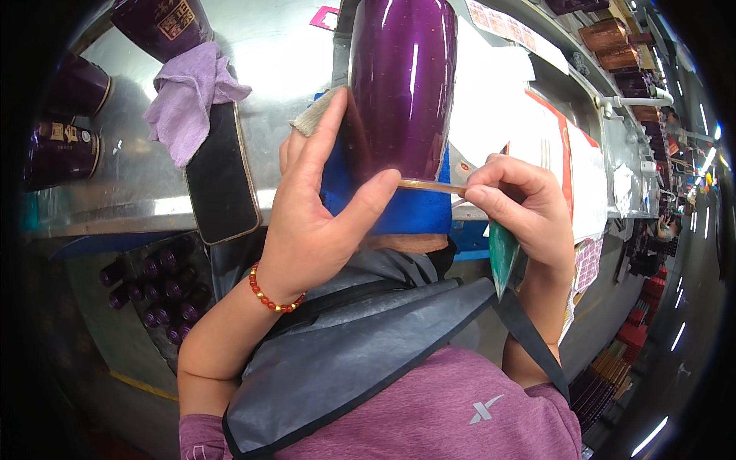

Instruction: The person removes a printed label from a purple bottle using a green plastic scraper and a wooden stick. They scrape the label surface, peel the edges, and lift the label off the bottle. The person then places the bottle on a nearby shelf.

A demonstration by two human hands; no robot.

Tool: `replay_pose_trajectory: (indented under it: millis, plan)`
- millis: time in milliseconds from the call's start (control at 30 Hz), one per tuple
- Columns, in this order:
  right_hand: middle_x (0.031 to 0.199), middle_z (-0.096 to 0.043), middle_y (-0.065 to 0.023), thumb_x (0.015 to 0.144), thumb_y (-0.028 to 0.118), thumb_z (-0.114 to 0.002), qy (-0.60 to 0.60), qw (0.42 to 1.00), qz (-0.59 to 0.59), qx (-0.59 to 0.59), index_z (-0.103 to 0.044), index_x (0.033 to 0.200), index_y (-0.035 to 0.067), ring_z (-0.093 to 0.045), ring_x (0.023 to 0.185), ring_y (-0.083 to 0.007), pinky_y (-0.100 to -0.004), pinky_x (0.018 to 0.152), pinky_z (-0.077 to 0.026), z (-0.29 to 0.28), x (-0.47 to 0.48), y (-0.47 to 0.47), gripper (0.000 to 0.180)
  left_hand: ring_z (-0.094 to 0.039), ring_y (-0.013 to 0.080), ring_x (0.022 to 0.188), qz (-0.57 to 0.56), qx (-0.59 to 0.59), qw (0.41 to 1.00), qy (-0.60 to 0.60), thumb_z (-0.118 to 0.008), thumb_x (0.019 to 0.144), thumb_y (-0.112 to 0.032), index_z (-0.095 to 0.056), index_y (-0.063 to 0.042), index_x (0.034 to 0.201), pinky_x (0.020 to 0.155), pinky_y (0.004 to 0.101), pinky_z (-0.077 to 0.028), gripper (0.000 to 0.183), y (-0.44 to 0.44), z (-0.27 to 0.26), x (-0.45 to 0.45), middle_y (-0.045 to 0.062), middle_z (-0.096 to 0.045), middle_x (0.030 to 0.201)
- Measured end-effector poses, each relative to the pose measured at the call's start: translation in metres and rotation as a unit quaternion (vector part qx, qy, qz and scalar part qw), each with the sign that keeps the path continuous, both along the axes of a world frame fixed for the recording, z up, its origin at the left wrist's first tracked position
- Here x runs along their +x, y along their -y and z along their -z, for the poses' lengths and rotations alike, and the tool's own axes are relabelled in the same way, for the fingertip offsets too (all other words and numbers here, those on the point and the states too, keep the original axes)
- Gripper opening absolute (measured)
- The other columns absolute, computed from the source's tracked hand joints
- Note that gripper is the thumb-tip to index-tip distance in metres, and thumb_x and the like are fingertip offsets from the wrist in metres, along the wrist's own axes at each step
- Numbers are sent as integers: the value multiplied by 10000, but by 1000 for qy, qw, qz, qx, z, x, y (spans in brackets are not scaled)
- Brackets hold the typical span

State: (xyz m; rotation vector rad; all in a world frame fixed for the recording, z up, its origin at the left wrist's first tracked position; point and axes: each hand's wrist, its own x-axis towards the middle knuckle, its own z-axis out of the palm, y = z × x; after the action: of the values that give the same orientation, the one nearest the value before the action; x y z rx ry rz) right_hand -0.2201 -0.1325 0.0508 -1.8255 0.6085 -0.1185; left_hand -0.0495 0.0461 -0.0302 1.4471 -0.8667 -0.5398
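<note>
A large glossy purple vessel (402, 86) lies on its side on a blue cloth (397, 213) at the table's edge. My left hand (322, 201) rests against its left side and near end, thumb spread from the fingers, with a greyish cloth wrap (315, 115) at one finger. Between finger and thumb, my right hand (517, 201) pinches a thin gold strip (434, 186) that runs along the vessel's near rim. A green pointed tool or piece (502, 256) hangs below the right palm; how it is held is hidden.
A phone (223, 172) lies left, partly under a lilac cloth (187, 95). Purple containers (66, 152) stand beyond it on the metal table (138, 198). White sheets (489, 92) lie to the right. Below the table at left is a tray of small purple pieces (167, 287).
</note>
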Motion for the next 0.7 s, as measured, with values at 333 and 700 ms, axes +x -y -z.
replay_pose_trajectory:
  millis: [333, 700]
  plan:
    - [797, -620, 17, 956, 91, -718, -50, 998, 5, 26, -704, 909, -10, -521, 733, -54, -226, 667, -402, 4, 2, 4, 113, -448, 243, 1343, 11, -12, 996, -89, -628, 1032, -200, -381, 24, 1569, 1158, 363, -321, 632, -2, 1, 0, 164, -508, 1445]
    - [824, -643, 16, 961, 101, -722, -44, 998, 8, 54, -710, 931, -21, -570, 768, -44, -214, 693, -449, 10, 4, 6, 127, -422, 290, 1373, 5, 46, 999, 16, -762, 937, -276, -343, 49, 1576, 1172, 409, -322, 830, 0, -6, 0, 189, -491, 1453]
